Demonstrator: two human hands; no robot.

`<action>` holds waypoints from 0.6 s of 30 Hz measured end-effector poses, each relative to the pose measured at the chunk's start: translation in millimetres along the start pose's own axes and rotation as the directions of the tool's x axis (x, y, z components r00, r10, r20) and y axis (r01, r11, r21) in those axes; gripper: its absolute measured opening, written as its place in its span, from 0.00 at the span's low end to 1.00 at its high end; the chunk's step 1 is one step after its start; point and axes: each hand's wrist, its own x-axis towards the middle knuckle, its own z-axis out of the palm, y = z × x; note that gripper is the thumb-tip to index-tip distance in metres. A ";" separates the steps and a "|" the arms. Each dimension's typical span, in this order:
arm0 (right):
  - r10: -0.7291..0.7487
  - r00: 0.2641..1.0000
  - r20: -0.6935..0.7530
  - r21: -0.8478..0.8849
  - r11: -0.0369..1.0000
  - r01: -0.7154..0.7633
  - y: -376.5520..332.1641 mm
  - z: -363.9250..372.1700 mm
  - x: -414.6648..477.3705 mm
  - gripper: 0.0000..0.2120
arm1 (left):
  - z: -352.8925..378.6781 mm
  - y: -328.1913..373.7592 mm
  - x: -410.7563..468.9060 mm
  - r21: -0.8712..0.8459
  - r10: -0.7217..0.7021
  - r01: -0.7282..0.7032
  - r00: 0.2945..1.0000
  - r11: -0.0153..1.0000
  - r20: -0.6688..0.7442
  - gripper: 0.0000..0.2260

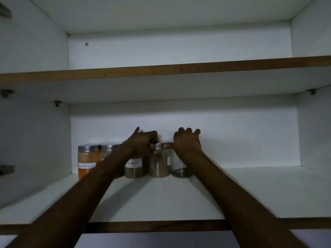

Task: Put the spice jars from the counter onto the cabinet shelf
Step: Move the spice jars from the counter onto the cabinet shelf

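Spice jars (pixel 159 165) standing upright, rowed at cabinet shelf (pixel 161 199) back | left hand (pixel 141 142) curling onto olive jar (pixel 135 169) lid | right hand (pixel 187 143) covering clear jar (pixel 181 169) from above, grip not discernible
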 end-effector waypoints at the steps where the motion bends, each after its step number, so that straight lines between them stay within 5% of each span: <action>1: 0.006 0.999 0.037 0.053 0.999 -0.008 3.2 -5.6 2.2 0.30 | -1.2 -3.3 -3.4 -0.025 -0.021 0.021 1.000 0.999 0.023 0.10; 6: -0.094 0.973 0.209 0.271 0.962 0.034 37.3 -14.3 14.8 0.20 | -2.6 -0.7 -6.9 -0.030 -0.087 0.085 0.992 0.996 -0.091 0.23; 11: -0.184 0.963 0.198 0.356 0.928 0.104 40.3 1.3 18.5 0.21 | 10.9 17.5 6.0 0.063 -0.005 0.014 0.991 0.998 -0.134 0.19; 18: -0.153 0.979 0.136 0.218 0.968 0.121 24.5 3.0 13.6 0.23 | 10.3 -7.5 -1.3 -0.322 0.070 -0.082 0.996 0.943 -0.048 0.15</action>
